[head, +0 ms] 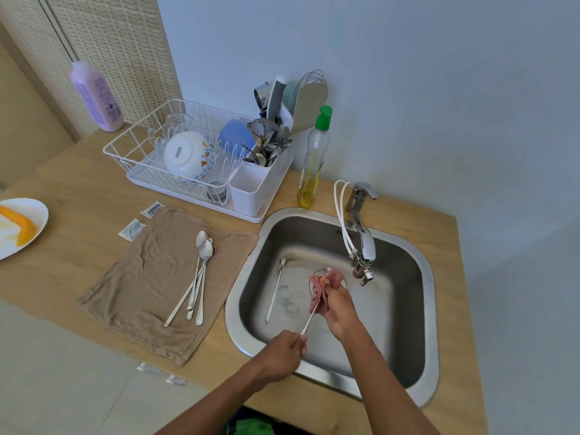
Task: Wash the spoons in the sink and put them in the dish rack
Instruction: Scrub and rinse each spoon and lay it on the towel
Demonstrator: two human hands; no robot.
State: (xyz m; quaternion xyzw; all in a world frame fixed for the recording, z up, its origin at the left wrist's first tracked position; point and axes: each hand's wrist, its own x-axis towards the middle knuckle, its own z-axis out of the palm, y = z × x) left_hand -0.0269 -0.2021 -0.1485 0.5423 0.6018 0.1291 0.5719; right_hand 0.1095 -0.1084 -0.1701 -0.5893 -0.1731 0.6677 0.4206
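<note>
Over the steel sink (420, 277), my left hand (282, 353) grips the handle end of a long spoon (310, 318). My right hand (334, 302) is closed on a pink mesh scrubber (326, 279) wrapped around that spoon's upper part, so its bowl is hidden. Another long spoon (275, 290) lies on the sink floor to the left. Several long spoons (197, 277) rest on a brown cloth (150, 277) left of the sink. The white wire dish rack (131, 146) stands at the back, with a cutlery cup (249, 186) full of utensils.
A tap (364, 233) reaches over the sink's right side. A dish soap bottle (314, 164) stands behind the sink. A bowl (188, 155) and blue cup (233, 136) sit in the rack. A plate with orange fruit (18, 227) is far left; a purple bottle (97, 95) stands behind.
</note>
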